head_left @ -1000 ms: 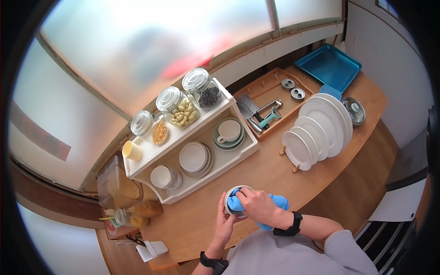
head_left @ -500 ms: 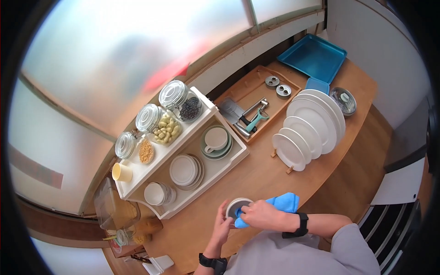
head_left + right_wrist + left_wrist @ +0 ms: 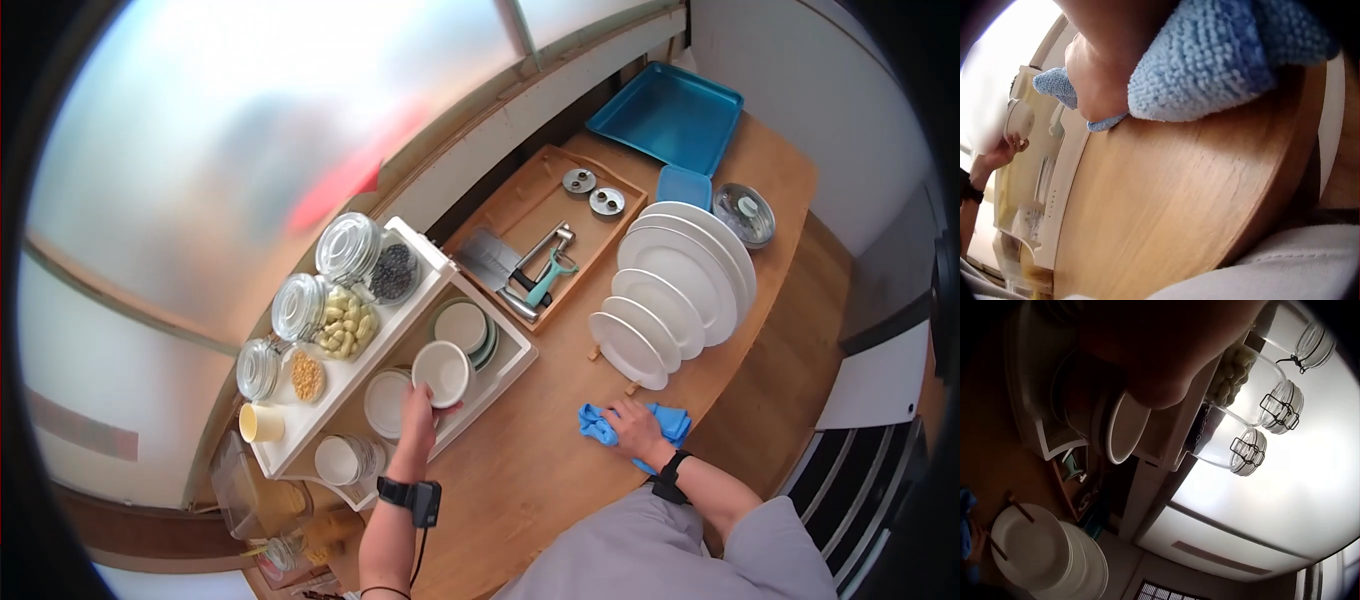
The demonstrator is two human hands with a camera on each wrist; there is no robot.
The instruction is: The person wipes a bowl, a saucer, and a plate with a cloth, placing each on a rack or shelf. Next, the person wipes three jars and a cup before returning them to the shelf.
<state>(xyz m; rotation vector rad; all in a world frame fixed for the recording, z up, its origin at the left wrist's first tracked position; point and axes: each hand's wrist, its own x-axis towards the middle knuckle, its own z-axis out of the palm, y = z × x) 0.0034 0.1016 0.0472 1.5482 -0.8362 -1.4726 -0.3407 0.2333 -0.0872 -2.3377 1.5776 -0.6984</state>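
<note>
My left hand [image 3: 418,418] grips a small white bowl [image 3: 443,374] by its side, thumb at the rim. It holds the bowl in front of the white shelf's [image 3: 500,378] lower tier, where the bowl overlaps stacked plates [image 3: 386,402] and a white cup [image 3: 461,327] on green dishes [image 3: 487,347]. In the left wrist view the bowl's open mouth [image 3: 1129,428] faces outward. My right hand [image 3: 637,430] is low at the table's front edge, holding a bunched blue cloth [image 3: 672,420]. In the right wrist view the cloth [image 3: 1191,75] sticks out on both sides of the hand.
Several white plates [image 3: 675,270] stand in a wooden rack on the right. Behind lies a wooden tray [image 3: 520,215] with utensils, then a blue tray [image 3: 670,115]. Glass jars [image 3: 345,250] and a yellow cup [image 3: 262,423] line the shelf top; small bowls [image 3: 340,460] sit below.
The hands have parted. My left hand has carried the bowl up and left to the shelf. My right hand has taken the blue cloth out of the bowl and down to the table on the right.
</note>
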